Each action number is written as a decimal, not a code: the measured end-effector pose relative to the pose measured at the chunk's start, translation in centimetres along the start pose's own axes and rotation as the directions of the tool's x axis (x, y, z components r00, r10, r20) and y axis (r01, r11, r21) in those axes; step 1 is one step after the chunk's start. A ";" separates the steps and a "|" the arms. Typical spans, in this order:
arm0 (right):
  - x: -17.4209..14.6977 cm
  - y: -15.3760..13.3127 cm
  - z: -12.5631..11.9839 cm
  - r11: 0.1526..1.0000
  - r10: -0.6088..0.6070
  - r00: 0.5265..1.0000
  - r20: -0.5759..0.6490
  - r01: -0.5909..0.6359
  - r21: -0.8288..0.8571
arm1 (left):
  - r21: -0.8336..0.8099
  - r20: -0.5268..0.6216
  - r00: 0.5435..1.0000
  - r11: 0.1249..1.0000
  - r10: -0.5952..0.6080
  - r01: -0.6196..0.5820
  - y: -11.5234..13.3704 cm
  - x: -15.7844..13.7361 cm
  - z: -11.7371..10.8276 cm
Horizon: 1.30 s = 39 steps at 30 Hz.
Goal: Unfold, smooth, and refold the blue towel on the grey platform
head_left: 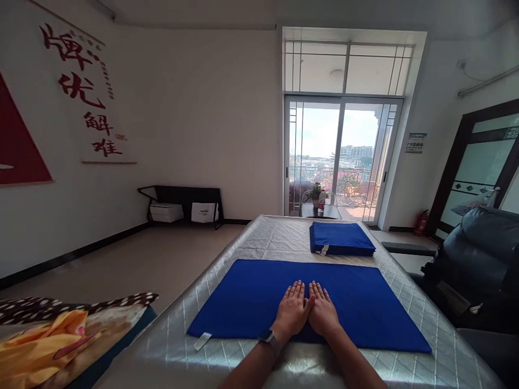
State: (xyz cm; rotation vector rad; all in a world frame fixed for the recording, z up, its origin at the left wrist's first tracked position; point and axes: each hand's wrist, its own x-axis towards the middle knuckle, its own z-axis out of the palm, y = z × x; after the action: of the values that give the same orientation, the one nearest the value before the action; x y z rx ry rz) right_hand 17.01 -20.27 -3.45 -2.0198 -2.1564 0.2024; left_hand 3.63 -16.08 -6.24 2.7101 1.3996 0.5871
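A blue cloth (251, 302) lies spread flat across the silver quilted table cover (267, 237), with a white tag at its near left corner. My left hand (292, 310) rests palm down near the middle of the cloth, fingers stretched forward, a dark watch on its wrist. Beside it, my right hand (323, 310) also lies flat on the cloth, and the two thumbs meet or overlap. Neither hand grips anything. Beyond the spread cloth sits a neat stack of folded blue cloths (343, 237), a white tag hanging at its front left.
Patterned bedding with yellow cloth (60, 340) is at the lower left. A black leather chair (482, 259) stands close on the right. Behind the table's far end is a small black table (324, 214) with a bottle (321, 201) and a potted plant (315, 193).
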 end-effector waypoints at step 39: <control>-7.4 24.8 -0.8 0.897 0.382 0.904 -0.192 -0.413 -0.159 | 0.216 -0.170 0.949 0.930 -0.265 0.298 -23.8 -10.8 -5.9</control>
State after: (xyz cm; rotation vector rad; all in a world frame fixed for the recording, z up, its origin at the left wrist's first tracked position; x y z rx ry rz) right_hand 41.76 -25.96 -8.46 -2.4835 -1.7061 -0.1211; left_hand -22.61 -11.31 -8.93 2.6020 1.9726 0.6295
